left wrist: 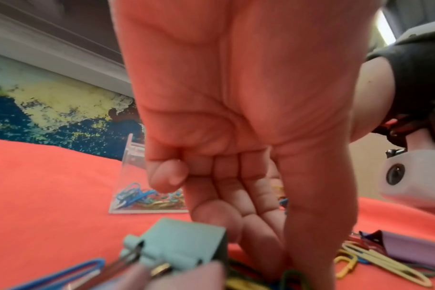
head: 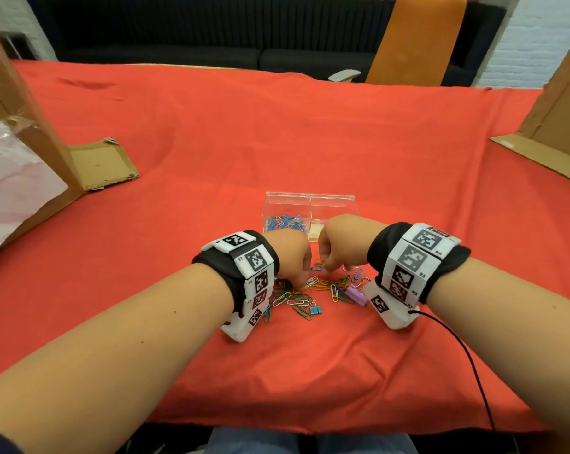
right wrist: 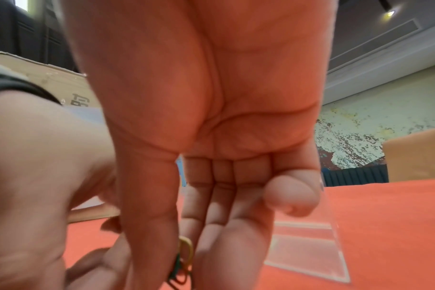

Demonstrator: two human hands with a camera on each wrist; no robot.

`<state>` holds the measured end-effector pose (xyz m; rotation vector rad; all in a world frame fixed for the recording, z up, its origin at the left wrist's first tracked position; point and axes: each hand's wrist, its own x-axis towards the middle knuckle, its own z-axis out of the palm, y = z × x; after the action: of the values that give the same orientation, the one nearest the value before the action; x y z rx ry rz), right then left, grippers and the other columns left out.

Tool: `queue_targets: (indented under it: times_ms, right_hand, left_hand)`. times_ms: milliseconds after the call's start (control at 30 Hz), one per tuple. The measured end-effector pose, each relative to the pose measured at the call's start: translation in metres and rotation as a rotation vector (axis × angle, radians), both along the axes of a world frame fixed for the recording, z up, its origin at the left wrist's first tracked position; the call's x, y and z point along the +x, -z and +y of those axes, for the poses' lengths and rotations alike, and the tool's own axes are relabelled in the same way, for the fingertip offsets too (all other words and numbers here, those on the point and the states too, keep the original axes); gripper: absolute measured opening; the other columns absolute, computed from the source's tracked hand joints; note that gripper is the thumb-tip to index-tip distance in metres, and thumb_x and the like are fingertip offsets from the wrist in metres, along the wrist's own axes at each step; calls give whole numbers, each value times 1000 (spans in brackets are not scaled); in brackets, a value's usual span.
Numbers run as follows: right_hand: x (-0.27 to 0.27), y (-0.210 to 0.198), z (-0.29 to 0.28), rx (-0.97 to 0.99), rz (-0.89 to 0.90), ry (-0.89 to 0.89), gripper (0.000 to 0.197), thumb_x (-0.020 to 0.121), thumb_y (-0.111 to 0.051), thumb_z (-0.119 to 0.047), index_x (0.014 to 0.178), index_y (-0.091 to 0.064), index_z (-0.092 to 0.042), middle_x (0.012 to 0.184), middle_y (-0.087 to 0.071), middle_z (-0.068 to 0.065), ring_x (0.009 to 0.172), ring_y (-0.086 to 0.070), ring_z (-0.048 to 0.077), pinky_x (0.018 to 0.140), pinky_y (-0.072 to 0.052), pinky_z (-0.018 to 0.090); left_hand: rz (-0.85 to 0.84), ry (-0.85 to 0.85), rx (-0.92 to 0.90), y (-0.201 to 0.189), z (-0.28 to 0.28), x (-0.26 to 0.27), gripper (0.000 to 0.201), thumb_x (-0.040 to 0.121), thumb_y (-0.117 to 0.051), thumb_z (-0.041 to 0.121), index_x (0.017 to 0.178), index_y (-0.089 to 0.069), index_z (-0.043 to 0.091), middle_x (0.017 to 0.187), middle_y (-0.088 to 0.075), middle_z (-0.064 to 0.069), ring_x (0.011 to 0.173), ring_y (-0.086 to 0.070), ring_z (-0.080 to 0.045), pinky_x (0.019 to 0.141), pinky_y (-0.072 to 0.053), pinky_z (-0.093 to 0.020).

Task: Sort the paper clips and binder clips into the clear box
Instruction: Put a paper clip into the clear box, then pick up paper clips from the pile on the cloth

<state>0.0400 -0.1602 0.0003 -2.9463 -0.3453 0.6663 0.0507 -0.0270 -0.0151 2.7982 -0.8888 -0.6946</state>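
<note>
Center frame, left hand (head: 291, 257) and right hand (head: 337, 244) reach fingers-down into scattered paper clips (head: 301, 294) on a red cloth (head: 309, 142); the right pinches clips, left grip unclear; the clear box (head: 309, 204) sits just above

Hands: 2, left (head: 291, 253), right (head: 341, 239).
Wristbands: 2, one per wrist (head: 244, 273).
Clear box (head: 309, 199): 1, with 2 compartments.
Paper clips in left compartment (head: 285, 222): many, tangled, not countable.
Right compartment: contents mostly hidden behind the right hand, no count.
Loose paper clips on tabletop (head: 296, 301): a few dozen, overlapping, exact count not possible.
Binder clips seen on tabletop from head view: 2 — small blue (head: 315, 310), larger purple (head: 355, 294).
Left wrist view: 1 teal binder clip (left wrist: 176, 241), 1 purple (left wrist: 415, 249); blurred, cannot tell whether more lie nearby.
Cardboard pieces: 2, left (head: 103, 163), right (head: 545, 152).
Orange chair (head: 414, 40): 1.
Cable (head: 467, 358): 1.
</note>
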Motion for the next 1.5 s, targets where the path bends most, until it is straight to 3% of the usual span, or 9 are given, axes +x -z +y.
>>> queue_targets:
  times_ms: [333,433,633,700,800,1033,1166,1300,1500]
  right_hand:
    - [16,-23,0,77,-166,81,13,77,-74,-24,74,-64,-16,49,-55,-4,46,-55,12,52,-40,18]
    - [22,-27,0,121,-217,123,22,77,-75,-24,65,-56,-21,49,-54,-4,45,-54,12,52,-42,19]
    - [33,-30,7,206,-357,163,14,77,-75,-25,84,-71,-13,74,-62,4,51,-51,13,69,-47,27]
    - [37,-29,10,216,-387,183,19,77,-75,-26,88,-73,-11,74,-62,4,61,-54,18,59,-43,24]
    - [44,-26,13,220,-394,216,21,76,-75,-27,89,-73,-11,74,-62,5,68,-53,20,51,-35,23]
    - [46,-20,12,206,-370,177,25,76,-75,-29,96,-73,-13,98,-73,8,73,-56,18,68,-38,25]
    - [29,-27,2,189,-331,122,20,78,-75,-23,94,-73,-12,88,-71,5,50,-49,8,53,-39,25]
    - [4,-17,-3,30,-5,37,17,75,-77,-25,88,-73,-15,58,-61,-7,49,-55,10,53,-41,20]
    - [-16,2,0,-96,74,-30,42,69,-80,-37,102,-70,-14,73,-61,0,68,-55,17,51,-35,20]
  left_hand:
    - [-16,-47,-37,-6,10,8,7,71,-71,15,74,-67,19,65,-61,3,62,-54,-14,57,-43,-24]
    - [-93,-125,-178,-21,19,21,7,72,-68,12,74,-69,18,57,-57,9,51,-49,-5,50,-39,-20]
    - [-294,-384,-580,-40,31,49,7,71,-69,12,74,-69,19,58,-60,10,43,-53,5,45,-37,-5]
    - [-330,-413,-604,-40,31,52,7,73,-69,12,78,-70,16,58,-60,10,48,-54,2,47,-38,-6]
    - [-362,-430,-568,-33,28,54,9,75,-69,13,84,-72,11,69,-63,1,65,-58,-12,59,-43,-20]
    - [-349,-369,-438,-24,27,49,12,77,-72,20,87,-76,14,79,-68,-1,73,-57,-12,68,-37,-20]
    - [-260,-246,-348,-27,21,31,16,74,-76,24,87,-76,14,75,-64,2,73,-58,-14,64,-42,-23]
    - [-108,-87,-126,-16,10,11,24,72,-79,26,92,-73,14,77,-63,3,71,-56,-14,54,-38,-19]
    - [-32,-10,-13,-2,-5,-3,34,70,-80,31,99,-72,14,92,-72,-4,74,-59,-16,50,-38,-21]
